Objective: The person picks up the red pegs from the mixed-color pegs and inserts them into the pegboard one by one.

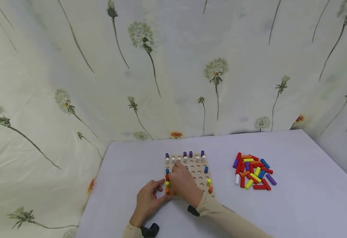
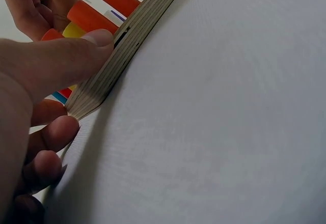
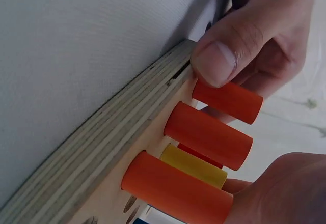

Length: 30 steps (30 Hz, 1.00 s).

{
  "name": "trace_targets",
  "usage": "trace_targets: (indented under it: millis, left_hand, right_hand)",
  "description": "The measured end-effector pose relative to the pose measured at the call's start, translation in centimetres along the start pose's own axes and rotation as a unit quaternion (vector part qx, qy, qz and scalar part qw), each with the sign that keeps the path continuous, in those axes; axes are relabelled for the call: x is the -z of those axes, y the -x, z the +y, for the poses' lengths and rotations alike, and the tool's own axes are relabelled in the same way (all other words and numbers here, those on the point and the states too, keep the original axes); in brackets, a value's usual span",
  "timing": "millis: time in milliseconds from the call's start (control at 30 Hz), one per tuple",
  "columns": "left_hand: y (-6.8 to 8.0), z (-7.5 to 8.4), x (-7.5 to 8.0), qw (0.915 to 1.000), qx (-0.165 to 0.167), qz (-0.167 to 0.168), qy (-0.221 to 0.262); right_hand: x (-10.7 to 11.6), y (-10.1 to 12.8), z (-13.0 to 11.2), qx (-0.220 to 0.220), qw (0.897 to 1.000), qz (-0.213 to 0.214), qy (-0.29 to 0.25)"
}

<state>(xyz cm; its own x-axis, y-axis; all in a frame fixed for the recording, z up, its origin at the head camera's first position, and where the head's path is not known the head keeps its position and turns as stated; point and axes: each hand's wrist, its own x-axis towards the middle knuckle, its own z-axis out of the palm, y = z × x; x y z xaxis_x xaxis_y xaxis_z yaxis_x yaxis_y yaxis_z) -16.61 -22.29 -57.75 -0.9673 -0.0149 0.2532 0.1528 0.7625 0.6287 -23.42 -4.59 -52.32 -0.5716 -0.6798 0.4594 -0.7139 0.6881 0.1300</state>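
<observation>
A square wooden pegboard [image 1: 201,180] with rows of holes lies on the table, coloured pegs standing along its edges. My left hand [image 1: 149,200] holds its near left corner. The left thumb [image 2: 99,38] presses the near plywood edge, and the other fingers bend around the left side. Over the board's left half is my right hand [image 1: 185,181], fingers bent down among the pegs near the white row. I cannot tell whether a peg is between its fingertips, which the hand hides. Orange pegs [image 3: 209,135] line the near edge, beside a yellow peg [image 3: 196,165].
To the right of the board lies a loose pile of pegs [image 1: 252,170], mostly red, with yellow, blue, purple, orange and one white. The pale table [image 1: 295,205] ends at a curtain [image 1: 179,66] printed with dandelions at the back and sides.
</observation>
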Motion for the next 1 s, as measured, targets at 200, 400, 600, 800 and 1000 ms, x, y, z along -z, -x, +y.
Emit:
trace_targets:
  millis: [200, 400, 600, 800, 1000]
  left_hand:
    - [-0.1, 0.1, -0.1, 0.9998, 0.012, -0.015, 0.002]
    - [-0.1, -0.1, -0.1, 0.9999, 0.002, -0.013, 0.000]
    - [0.0, -0.2, -0.3, 1.0000, -0.003, -0.007, 0.005]
    - [0.1, -0.1, -0.3, 1.0000, 0.004, -0.007, 0.005]
    - [0.0, 0.0, 0.1, 0.9998, 0.012, -0.017, 0.001]
  right_hand:
    - [0.2, 0.7, 0.4, -0.051, 0.994, -0.001, -0.097]
    - [0.3, 0.9, 1.2, -0.086, 0.980, 0.007, -0.181]
    - [1.6, 1.1, 1.7, -0.097, 0.977, 0.031, -0.187]
    - [3.5, 2.3, 2.7, -0.129, 0.970, 0.063, -0.197]
    - [4.6, 4.8, 5.1, -0.172, 0.953, 0.058, -0.242]
